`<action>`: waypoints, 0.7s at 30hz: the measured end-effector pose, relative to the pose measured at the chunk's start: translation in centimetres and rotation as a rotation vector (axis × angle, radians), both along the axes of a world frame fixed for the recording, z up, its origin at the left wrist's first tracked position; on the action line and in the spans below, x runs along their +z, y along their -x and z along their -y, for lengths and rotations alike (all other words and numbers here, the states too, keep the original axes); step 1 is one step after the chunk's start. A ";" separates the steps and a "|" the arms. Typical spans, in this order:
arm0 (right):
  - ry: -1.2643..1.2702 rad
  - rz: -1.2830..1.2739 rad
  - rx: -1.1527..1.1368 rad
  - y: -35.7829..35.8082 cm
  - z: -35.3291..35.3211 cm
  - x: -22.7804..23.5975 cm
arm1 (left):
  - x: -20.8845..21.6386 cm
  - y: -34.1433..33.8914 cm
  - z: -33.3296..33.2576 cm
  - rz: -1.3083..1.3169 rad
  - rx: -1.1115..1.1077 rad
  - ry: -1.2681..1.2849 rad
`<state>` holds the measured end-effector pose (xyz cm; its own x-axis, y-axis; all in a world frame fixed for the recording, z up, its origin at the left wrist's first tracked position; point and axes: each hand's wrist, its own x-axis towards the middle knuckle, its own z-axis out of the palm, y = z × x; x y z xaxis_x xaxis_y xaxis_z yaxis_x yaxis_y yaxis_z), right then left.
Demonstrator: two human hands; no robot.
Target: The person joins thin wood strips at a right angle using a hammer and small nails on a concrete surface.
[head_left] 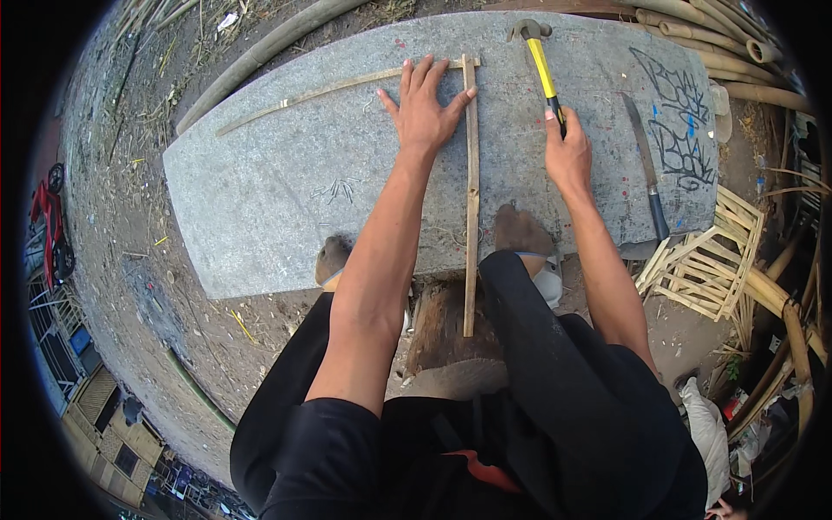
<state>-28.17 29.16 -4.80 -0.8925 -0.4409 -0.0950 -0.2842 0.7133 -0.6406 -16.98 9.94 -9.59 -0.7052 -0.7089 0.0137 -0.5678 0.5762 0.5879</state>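
My left hand (423, 113) lies spread over the corner where two thin bamboo strips meet, its fingers on one and its thumb on the other. One strip (471, 208) runs toward me past the near edge of the grey board (251, 234). Off to the left stretches the other strip (329, 89), crossing beneath the first at the far end. A claw hammer (539, 65) with a yellow and black handle is gripped in my right hand (568, 154), its head pointing away from me. Several loose nails (340, 188) lie left of my left forearm.
A knife (643, 156) with a dark handle rests on the board's right side. Beyond it sits a slatted bamboo frame (706, 264). Bamboo poles (693, 28) are stacked at the far right. Between my legs stands a wooden stump (442, 325).
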 end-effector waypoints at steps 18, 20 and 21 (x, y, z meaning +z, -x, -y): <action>-0.249 -0.333 0.193 2.0 -2.0 0.4 | 1.5 0.7 -0.1 0.151 0.008 -0.105; -0.208 -0.415 0.231 2.5 -1.4 0.7 | 1.7 1.2 0.0 0.143 0.012 -0.132; -0.167 -0.463 0.279 2.9 -1.0 0.7 | 1.8 1.3 0.1 0.149 0.012 -0.150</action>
